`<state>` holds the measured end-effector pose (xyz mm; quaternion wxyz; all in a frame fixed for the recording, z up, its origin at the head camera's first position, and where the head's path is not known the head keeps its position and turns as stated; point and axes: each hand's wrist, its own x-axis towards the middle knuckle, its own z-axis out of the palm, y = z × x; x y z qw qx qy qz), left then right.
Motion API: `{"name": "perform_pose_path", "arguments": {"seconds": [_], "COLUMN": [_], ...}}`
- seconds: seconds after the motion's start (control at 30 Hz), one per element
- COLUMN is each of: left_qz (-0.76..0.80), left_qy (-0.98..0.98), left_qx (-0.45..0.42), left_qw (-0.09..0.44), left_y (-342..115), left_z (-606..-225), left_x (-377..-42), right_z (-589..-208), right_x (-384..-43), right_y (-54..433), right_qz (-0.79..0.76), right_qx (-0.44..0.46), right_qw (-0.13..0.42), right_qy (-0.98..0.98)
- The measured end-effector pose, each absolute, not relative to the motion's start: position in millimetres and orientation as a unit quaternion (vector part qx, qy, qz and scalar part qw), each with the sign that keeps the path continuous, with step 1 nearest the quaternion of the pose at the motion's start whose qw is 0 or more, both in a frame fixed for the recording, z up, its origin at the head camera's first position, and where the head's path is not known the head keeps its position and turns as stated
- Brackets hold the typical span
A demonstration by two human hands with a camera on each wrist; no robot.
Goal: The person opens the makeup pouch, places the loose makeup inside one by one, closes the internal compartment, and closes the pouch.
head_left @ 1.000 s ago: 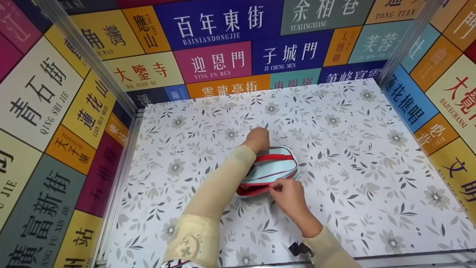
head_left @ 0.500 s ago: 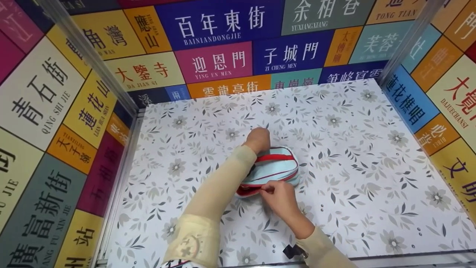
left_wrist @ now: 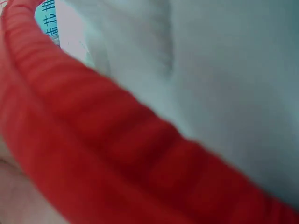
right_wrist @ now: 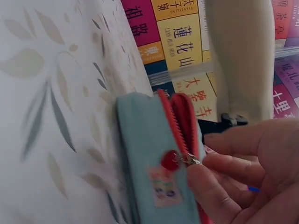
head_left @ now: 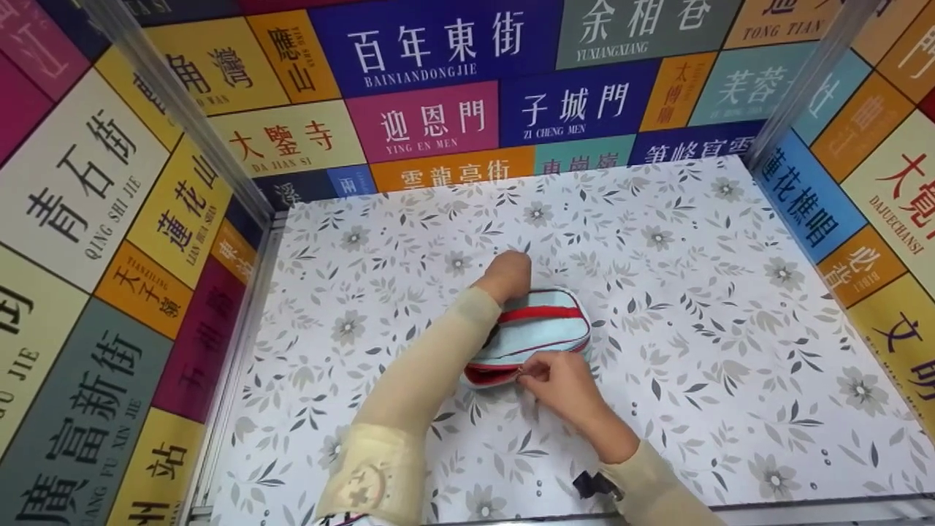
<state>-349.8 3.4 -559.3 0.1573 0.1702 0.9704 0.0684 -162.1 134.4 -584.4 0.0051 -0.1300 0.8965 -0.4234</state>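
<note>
A light blue zippered pouch (head_left: pixel 540 337) with red piping and a red carry strap (head_left: pixel 548 313) lies on the floral tabletop. Its red-edged zipper is partly open on the near side, with the gap toward the left end. My right hand (head_left: pixel 564 381) pinches the metal zipper pull (right_wrist: pixel 192 159) between thumb and fingers. A small printed label (right_wrist: pixel 164 186) is on the pouch below the zipper. At the pouch's far left end is my left hand (head_left: pixel 509 273), its fingers hidden from view. The strap fills much of the left wrist view, with blurred pale fabric behind it.
White floral sheeting (head_left: pixel 701 336) covers the table around the pouch. Panels with Chinese lettering (head_left: pixel 424 120) stand behind and on both sides, with a metal post (head_left: pixel 186 120) at the back left corner. The left forearm crosses the table's left half.
My right hand has shifted left along the zipper with the pull, then slightly back right, and the gap is a little shorter. My left hand stays at the pouch's far end.
</note>
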Motion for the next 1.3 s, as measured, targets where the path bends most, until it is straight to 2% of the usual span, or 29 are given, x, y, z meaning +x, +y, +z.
{"name": "perform_pose_path", "arguments": {"seconds": [0.13,0.3,0.4,0.57,0.8,1.13,1.3], "left_qz": [0.101,0.118,0.121,0.175,0.202,0.231,0.243], "left_qy": [0.964,0.96,0.963,0.961,0.963,0.958,0.955], "left_qx": [0.181,0.183,0.17,0.139,0.149,0.169,0.168], "left_qw": [0.164,0.175,0.172,0.164,0.098,0.03,0.022], "left_y": [-5.6,-22.9,-34.1,-52.9,-70.6,-80.9,-82.2], "left_z": [-558.4,-557.3,-558.2,-553.0,-537.1,-538.9,-536.8], "left_x": [-350.0,-348.1,-346.6,-338.6,-322.0,-293.5,-280.1], "right_z": [-565.6,-540.4,-534.3,-540.8,-563.6,-584.7,-588.0], "right_x": [-182.3,-221.3,-246.5,-283.3,-318.4,-338.3,-343.6], "right_y": [155.6,177.5,183.1,187.6,188.4,179.0,173.2], "right_qz": [-0.401,-0.381,-0.37,-0.346,-0.325,-0.325,-0.315], "right_qx": [-0.127,-0.115,-0.113,-0.109,-0.133,-0.175,-0.197], "right_qw": [-0.011,-0.062,-0.069,-0.025,0.057,0.139,0.149], "right_qy": [0.907,0.915,0.92,0.932,0.935,0.919,0.916]}}
